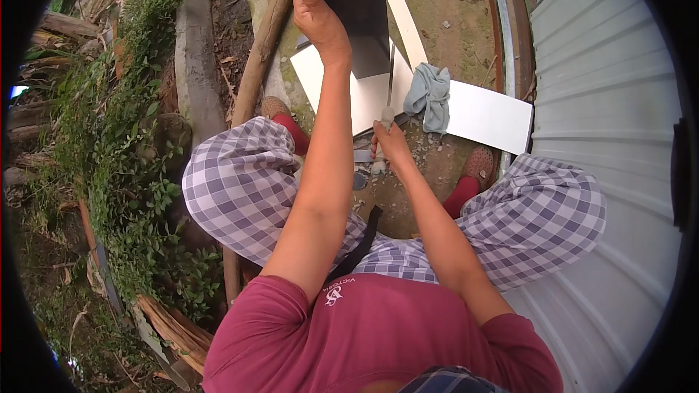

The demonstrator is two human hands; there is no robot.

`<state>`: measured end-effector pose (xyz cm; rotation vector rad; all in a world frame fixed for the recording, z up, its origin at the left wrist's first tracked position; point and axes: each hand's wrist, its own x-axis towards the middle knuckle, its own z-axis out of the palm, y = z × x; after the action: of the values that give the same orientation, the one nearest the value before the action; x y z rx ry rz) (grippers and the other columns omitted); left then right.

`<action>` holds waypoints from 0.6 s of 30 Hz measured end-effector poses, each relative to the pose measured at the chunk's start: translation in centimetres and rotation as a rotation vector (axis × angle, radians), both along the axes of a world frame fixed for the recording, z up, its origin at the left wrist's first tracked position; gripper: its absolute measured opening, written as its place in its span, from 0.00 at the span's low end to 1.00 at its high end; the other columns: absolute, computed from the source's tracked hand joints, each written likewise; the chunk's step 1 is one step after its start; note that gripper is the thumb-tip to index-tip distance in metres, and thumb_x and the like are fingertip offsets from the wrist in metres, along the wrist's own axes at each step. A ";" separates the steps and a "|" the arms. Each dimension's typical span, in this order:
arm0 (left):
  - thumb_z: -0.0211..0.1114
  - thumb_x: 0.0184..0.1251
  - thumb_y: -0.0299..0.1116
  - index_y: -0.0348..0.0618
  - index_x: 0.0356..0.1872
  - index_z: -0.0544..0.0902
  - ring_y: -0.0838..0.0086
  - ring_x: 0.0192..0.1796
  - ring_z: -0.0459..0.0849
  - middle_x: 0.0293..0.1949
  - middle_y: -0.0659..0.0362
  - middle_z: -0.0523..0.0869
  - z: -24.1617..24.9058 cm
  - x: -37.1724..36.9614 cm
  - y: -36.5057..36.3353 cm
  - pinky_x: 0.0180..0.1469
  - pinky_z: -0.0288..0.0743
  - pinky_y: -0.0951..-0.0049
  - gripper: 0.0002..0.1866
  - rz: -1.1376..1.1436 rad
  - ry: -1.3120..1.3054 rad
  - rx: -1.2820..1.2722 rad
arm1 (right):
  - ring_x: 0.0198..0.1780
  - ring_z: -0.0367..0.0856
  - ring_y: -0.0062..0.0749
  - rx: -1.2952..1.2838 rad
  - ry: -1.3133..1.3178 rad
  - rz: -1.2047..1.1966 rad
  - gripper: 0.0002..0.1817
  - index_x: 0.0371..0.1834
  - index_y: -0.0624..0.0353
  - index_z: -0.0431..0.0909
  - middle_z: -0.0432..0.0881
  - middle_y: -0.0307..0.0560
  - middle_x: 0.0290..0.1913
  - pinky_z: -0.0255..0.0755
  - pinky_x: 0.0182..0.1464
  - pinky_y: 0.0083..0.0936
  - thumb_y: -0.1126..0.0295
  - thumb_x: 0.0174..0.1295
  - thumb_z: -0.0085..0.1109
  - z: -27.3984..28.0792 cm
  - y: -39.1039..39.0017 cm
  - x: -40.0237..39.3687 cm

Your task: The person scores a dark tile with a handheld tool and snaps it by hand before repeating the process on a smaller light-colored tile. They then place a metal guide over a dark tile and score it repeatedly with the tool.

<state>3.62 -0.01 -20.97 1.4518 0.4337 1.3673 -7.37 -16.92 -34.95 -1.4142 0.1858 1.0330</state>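
My left hand (322, 28) grips the left edge of a dark flat panel (346, 0), thumb along the edge and the other fingers hidden behind it. The panel stands tilted up and runs out of the top of the view. Closed around a pale handle, my right hand (393, 144) holds a screwdriver (389, 113) low between my knees. Its long thin shaft points away from me, past the panel's lower right corner. Below the panel lies a white board (370, 102). Just right of the screwdriver, a knotted grey-green cloth (428, 98) rests on another white board (495, 118).
A corrugated metal wall (604, 65) rises close on the right. At the left are a wooden pole (261, 54), a concrete edging (196, 51) and leafy plants (131, 175). A pale curved strip (405, 18) lies on the ground beyond. Small rubble (378, 193) is scattered between my feet.
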 end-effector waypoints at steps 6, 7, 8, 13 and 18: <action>0.43 0.65 0.67 0.43 0.20 0.59 0.79 0.27 0.57 0.21 0.67 0.59 0.3 -0.2 -0.1 0.29 0.56 0.75 0.33 0.019 0.002 0.007 | 0.21 0.70 0.23 0.036 -0.041 -0.030 0.16 0.42 0.62 0.66 0.69 0.40 0.24 0.69 0.20 0.23 0.59 0.66 0.50 0.2 0.0 0.1; 0.43 0.65 0.67 0.43 0.20 0.59 0.79 0.26 0.57 0.21 0.67 0.58 0.3 -0.2 -0.1 0.29 0.56 0.75 0.33 0.027 0.011 -0.003 | 0.21 0.70 0.23 0.023 -0.046 -0.021 0.16 0.42 0.63 0.66 0.69 0.40 0.24 0.69 0.20 0.23 0.59 0.66 0.50 0.2 0.0 0.1; 0.43 0.65 0.67 0.43 0.20 0.59 0.79 0.26 0.57 0.21 0.67 0.58 0.4 -0.2 -0.1 0.29 0.56 0.75 0.33 0.027 0.012 -0.002 | 0.21 0.70 0.23 0.010 -0.051 -0.011 0.16 0.43 0.63 0.66 0.69 0.40 0.24 0.69 0.20 0.23 0.59 0.66 0.50 0.2 0.0 0.1; 0.43 0.64 0.68 0.43 0.20 0.58 0.79 0.26 0.56 0.20 0.67 0.57 0.2 -0.2 0.3 0.29 0.55 0.75 0.33 0.019 0.025 -0.026 | 0.21 0.71 0.24 0.026 -0.060 -0.028 0.16 0.42 0.64 0.66 0.70 0.41 0.23 0.69 0.20 0.24 0.60 0.65 0.50 -0.4 0.1 0.0; 0.43 0.64 0.68 0.44 0.20 0.58 0.79 0.26 0.56 0.20 0.67 0.57 0.1 -0.1 0.4 0.28 0.54 0.75 0.33 0.015 0.018 -0.019 | 0.21 0.70 0.23 0.008 -0.057 -0.010 0.16 0.43 0.63 0.66 0.69 0.40 0.24 0.69 0.21 0.23 0.59 0.65 0.50 -0.4 0.0 0.0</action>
<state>3.50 0.42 -20.91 1.4489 0.4682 1.3598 -7.40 -16.89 -35.35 -1.4321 0.1465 0.9833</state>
